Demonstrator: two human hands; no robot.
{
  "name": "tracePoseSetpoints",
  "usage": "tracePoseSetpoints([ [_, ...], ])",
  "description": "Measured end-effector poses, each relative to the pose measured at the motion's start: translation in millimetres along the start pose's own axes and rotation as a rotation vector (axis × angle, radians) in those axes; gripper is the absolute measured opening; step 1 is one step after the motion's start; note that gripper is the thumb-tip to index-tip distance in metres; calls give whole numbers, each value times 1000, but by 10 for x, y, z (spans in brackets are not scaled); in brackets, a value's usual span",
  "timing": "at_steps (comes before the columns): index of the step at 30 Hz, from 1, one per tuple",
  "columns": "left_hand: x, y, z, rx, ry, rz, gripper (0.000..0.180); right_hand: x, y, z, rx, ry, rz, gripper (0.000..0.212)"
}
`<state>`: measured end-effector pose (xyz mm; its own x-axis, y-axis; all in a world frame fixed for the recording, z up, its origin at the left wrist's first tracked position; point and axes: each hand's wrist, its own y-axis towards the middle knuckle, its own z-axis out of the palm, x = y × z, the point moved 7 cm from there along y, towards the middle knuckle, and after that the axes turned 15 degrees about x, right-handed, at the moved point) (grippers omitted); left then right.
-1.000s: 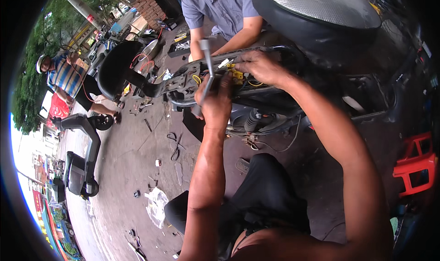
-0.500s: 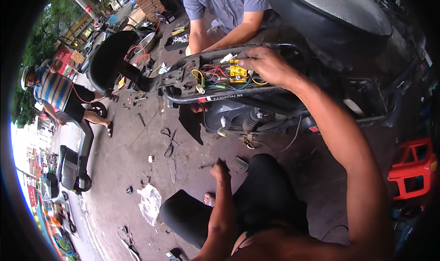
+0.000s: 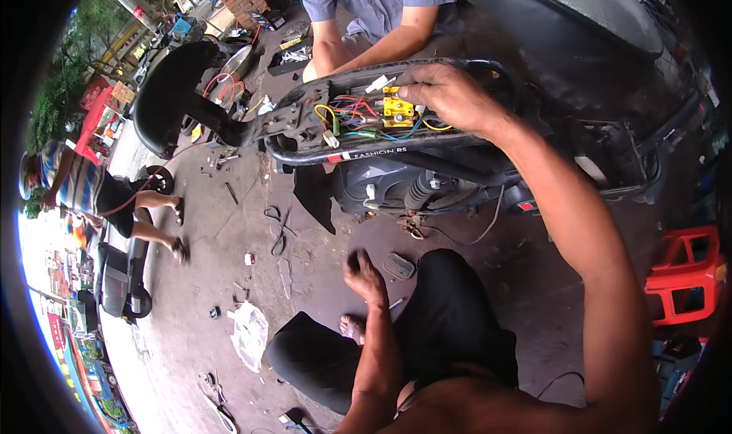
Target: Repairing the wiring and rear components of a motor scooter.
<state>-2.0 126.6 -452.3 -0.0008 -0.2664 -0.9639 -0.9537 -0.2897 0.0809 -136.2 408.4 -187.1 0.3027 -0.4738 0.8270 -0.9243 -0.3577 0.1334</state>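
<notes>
My right hand (image 3: 450, 98) reaches across to a scooter frame (image 3: 305, 157). Its thumb and fingers pinch the right end of a yellow terminal block (image 3: 396, 107) with screws in it. Red, blue, yellow and green wires (image 3: 354, 110) run beside the block, and white connectors (image 3: 379, 83) lie close by. Lower down, over the ground in front of my knees, my left hand (image 3: 367, 280) is closed and slightly blurred. A thin rod-like tool (image 3: 396, 303) shows beside its wrist and seems to be held in it; its kind is unclear.
Across the frame crouches a person in a grey-blue shirt (image 3: 374, 7). Scissors (image 3: 277, 230), a plastic bag (image 3: 249, 335) and pliers (image 3: 219, 411) lie on the ground. A red stool (image 3: 682, 274) stands at right, a large scooter seat (image 3: 572, 30) behind. Another person (image 3: 84, 178) is far left.
My left hand has turned; the thin tool that pointed left from it now shows right of the wrist. My right hand stays at the terminal block. The person at far left has shifted.
</notes>
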Motion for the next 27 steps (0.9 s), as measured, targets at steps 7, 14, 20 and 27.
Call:
tracePoseSetpoints([
  [7, -3130, 389, 330, 217, 539, 947, 17, 194, 26, 78, 24, -17, -45, 28],
  [14, -3191, 676, 707, 292, 710, 994, 12, 115, 89, 106, 23, 42, -125, 24],
  [20, -3257, 706, 822, 377, 920, 1033, 13, 150, 71, 96, 64, 97, -43, 21],
  [27, -3256, 715, 940, 351, 1193, 1002, 28, 140, 72, 95, 24, 77, -114, 19],
])
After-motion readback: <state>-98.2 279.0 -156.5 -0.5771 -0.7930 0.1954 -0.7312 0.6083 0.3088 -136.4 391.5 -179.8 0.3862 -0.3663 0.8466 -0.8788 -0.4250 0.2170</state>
